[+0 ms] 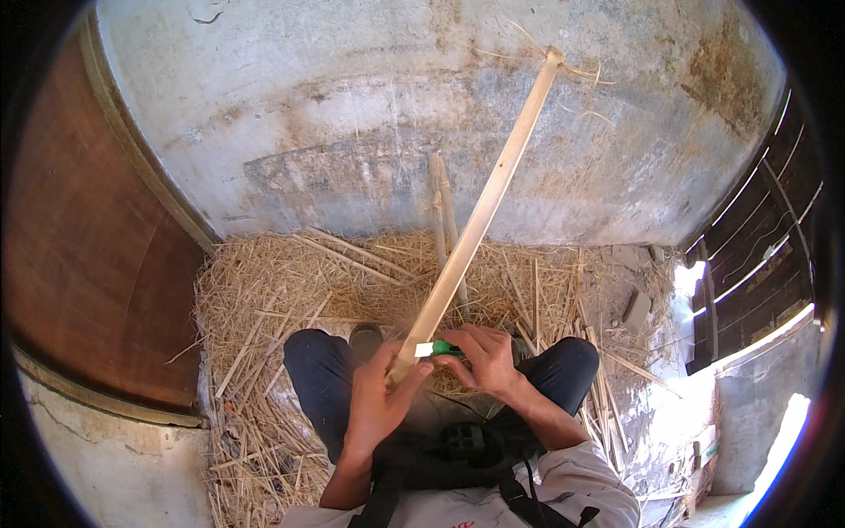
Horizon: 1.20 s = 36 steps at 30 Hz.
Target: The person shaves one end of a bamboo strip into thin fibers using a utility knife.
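A long pale bamboo slat (pixel 495 194) slants up and away to the right, its far end frayed into thin fibres in front of the wall. Around its near end my left hand (pixel 380 392) is closed, thumb along the side. My right hand (pixel 482 356) grips a small green-handled knife (pixel 444 348). The knife's short bright blade lies across the slat, just ahead of my left fingers. Both hands are between my bent knees. Whether the edge has bitten into the slat cannot be made out.
Straw-like shavings and loose strips (pixel 264 370) cover the floor. Two poles (pixel 443 211) lean on the stained wall (pixel 352 132) ahead. A brown door (pixel 97 246) stands at left, dark slatted boards (pixel 757 229) at right. A brick-like block (pixel 636 308) lies at right.
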Each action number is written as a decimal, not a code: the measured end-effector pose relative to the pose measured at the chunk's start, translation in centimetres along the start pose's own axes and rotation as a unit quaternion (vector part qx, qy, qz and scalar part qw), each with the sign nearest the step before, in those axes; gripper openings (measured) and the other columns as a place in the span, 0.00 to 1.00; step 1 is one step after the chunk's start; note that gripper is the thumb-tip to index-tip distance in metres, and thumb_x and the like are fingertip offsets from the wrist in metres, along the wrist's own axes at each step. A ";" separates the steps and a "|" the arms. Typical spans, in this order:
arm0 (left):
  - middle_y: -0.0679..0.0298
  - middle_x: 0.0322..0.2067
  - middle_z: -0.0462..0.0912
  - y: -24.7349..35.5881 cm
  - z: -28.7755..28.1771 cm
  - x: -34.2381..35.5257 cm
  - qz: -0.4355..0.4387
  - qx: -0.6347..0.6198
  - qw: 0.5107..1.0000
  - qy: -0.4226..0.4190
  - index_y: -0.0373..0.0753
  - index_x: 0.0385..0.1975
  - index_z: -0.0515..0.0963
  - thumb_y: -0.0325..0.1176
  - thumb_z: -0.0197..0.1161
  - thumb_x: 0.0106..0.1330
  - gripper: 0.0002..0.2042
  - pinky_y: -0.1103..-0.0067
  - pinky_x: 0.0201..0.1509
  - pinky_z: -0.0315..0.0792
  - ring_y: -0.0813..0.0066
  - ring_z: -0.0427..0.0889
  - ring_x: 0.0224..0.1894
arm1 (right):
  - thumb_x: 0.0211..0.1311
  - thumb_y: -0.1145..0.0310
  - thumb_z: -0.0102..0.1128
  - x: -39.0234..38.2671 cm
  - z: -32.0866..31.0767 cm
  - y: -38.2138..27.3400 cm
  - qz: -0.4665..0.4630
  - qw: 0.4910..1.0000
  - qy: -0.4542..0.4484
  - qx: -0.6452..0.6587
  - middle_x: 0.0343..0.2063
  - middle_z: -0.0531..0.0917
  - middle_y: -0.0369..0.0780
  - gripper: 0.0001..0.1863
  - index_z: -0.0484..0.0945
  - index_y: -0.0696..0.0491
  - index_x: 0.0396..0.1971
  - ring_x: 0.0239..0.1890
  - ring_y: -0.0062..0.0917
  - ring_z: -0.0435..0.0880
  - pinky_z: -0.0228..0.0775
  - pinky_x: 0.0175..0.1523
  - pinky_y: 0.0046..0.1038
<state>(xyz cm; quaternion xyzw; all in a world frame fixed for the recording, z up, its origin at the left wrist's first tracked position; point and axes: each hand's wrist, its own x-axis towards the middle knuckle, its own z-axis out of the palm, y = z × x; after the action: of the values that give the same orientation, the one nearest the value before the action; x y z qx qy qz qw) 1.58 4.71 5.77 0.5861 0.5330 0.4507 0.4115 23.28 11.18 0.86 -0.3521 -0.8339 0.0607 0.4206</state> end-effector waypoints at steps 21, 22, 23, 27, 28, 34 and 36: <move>0.51 0.42 0.92 -0.5 1.4 0.7 0.038 -0.051 0.998 0.025 0.33 0.64 0.67 0.31 0.82 0.70 0.31 0.79 0.42 0.81 0.79 0.88 0.43 | 0.50 0.66 0.81 0.3 0.1 -0.8 -0.028 0.999 0.021 -0.002 0.31 0.88 0.37 0.21 0.88 0.51 0.46 0.30 0.33 0.92 0.85 0.34 0.35; 0.51 0.42 0.92 -0.4 1.4 0.7 0.035 -0.049 0.998 0.025 0.32 0.64 0.68 0.31 0.81 0.70 0.30 0.78 0.43 0.81 0.79 0.88 0.43 | 0.52 0.66 0.80 0.2 0.1 -0.8 -0.027 0.999 0.022 -0.003 0.32 0.88 0.37 0.20 0.88 0.51 0.46 0.30 0.34 0.91 0.85 0.35 0.34; 0.51 0.42 0.92 -0.1 1.4 0.7 0.031 -0.047 0.998 0.025 0.32 0.64 0.68 0.31 0.81 0.71 0.30 0.78 0.43 0.81 0.79 0.88 0.43 | 0.53 0.66 0.79 0.1 0.0 -0.8 -0.025 0.999 0.023 -0.003 0.33 0.88 0.38 0.19 0.88 0.51 0.47 0.30 0.34 0.91 0.84 0.35 0.34; 0.53 0.39 0.91 0.5 1.4 0.4 0.016 -0.024 0.999 0.039 0.31 0.60 0.71 0.31 0.81 0.71 0.26 0.77 0.42 0.79 0.79 0.87 0.40 | 0.52 0.65 0.82 0.2 -0.2 -0.7 -0.015 0.999 0.032 -0.027 0.31 0.88 0.37 0.19 0.88 0.51 0.45 0.29 0.33 0.92 0.85 0.34 0.34; 0.53 0.37 0.91 0.3 1.4 0.4 0.027 -0.013 0.999 0.042 0.30 0.58 0.73 0.31 0.81 0.71 0.25 0.77 0.40 0.79 0.80 0.86 0.38 | 0.54 0.64 0.82 0.4 -0.3 -0.7 -0.006 0.999 0.036 -0.021 0.31 0.88 0.37 0.19 0.88 0.52 0.45 0.29 0.34 0.92 0.85 0.34 0.35; 0.63 0.32 0.89 -0.4 1.0 -0.3 0.015 0.038 0.999 0.019 0.31 0.49 0.82 0.31 0.75 0.76 0.12 0.81 0.36 0.76 0.86 0.83 0.35 | 0.62 0.60 0.82 0.5 -0.8 0.3 0.011 0.998 0.054 -0.020 0.33 0.90 0.40 0.17 0.88 0.54 0.45 0.29 0.36 0.91 0.84 0.33 0.36; 0.64 0.29 0.88 -0.7 1.0 -0.6 -0.016 0.050 0.999 0.012 0.31 0.47 0.84 0.33 0.74 0.77 0.11 0.81 0.34 0.75 0.86 0.82 0.34 | 0.63 0.60 0.82 0.3 -0.7 1.6 0.009 0.996 0.087 -0.023 0.34 0.91 0.42 0.18 0.88 0.54 0.46 0.29 0.37 0.91 0.84 0.33 0.37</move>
<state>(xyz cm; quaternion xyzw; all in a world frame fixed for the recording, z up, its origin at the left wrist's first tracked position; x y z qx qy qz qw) 2.35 4.16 4.76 0.5920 0.5692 0.4234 0.3824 24.52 12.37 0.85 -0.3731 -0.7921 0.0146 0.4829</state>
